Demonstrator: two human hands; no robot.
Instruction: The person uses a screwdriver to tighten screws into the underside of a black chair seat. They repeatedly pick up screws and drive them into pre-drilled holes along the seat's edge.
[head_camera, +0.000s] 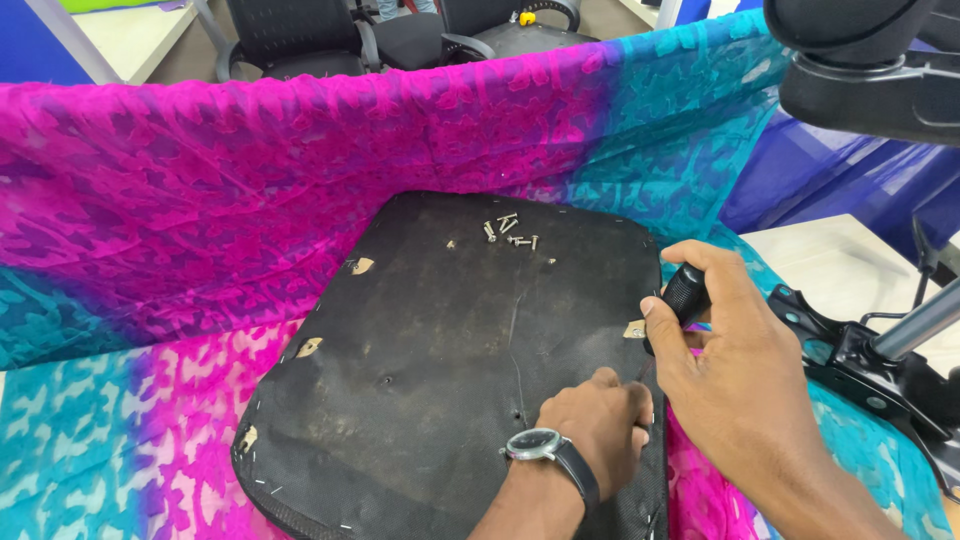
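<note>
My left hand (598, 425), low in the frame, presses its curled fingers onto the black seat base (440, 350). My right hand (725, 350), at right, clamps its fingers around a black screwdriver handle (686, 292). Loose screws (508, 232) lie further up.

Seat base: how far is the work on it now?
Done, it seems: several screws lie loose on the upturned seat base, and the chair mechanism lies apart on the right. In hand: the right hand grips a black tool handle at the base's right edge, and the left hand presses on the base. What is left cannot be told.
</note>
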